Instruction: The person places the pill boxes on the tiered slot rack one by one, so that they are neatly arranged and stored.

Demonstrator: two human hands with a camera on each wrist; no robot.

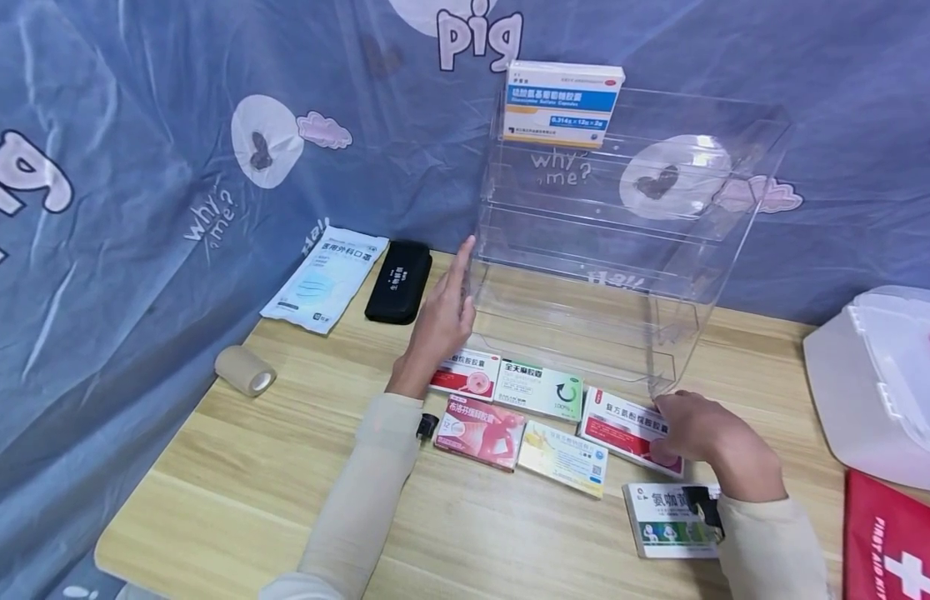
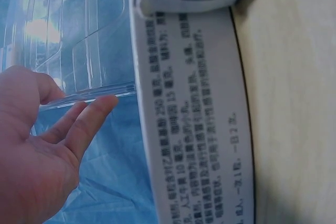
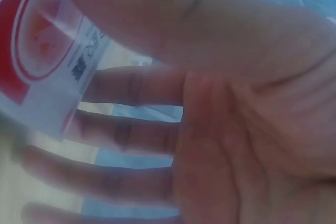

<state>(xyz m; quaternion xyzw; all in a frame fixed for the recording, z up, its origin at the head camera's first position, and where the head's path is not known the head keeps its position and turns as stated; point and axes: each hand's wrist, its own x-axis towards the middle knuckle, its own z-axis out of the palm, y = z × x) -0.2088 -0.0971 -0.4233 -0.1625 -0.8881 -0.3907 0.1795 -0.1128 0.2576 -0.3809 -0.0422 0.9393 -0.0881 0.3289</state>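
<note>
A clear plastic display rack [image 1: 600, 221] with stepped shelves stands at the back of the table. My left hand [image 1: 442, 321] is at its left side; in the left wrist view, thumb and fingers pinch the edge of the side panel [image 2: 97, 93]. My right hand [image 1: 716, 437] holds the right end of a red-and-white medicine box [image 1: 622, 423], its thumb over the printed face and fingers behind. Beside that box lie a white-and-green box [image 1: 538, 389], another red-and-white box [image 1: 465, 372], a pink box [image 1: 480, 432] and a yellow-and-white box [image 1: 562, 458].
A blue-and-white box [image 1: 562, 104] sits on the rack's top shelf. A white-and-green box [image 1: 667, 529] lies by the right wrist. Leftward are a mask packet [image 1: 326, 279], black case [image 1: 399, 282] and bandage roll [image 1: 243, 371]. A white bin [image 1: 877, 383] and red first aid kit [image 1: 888, 533] are rightward.
</note>
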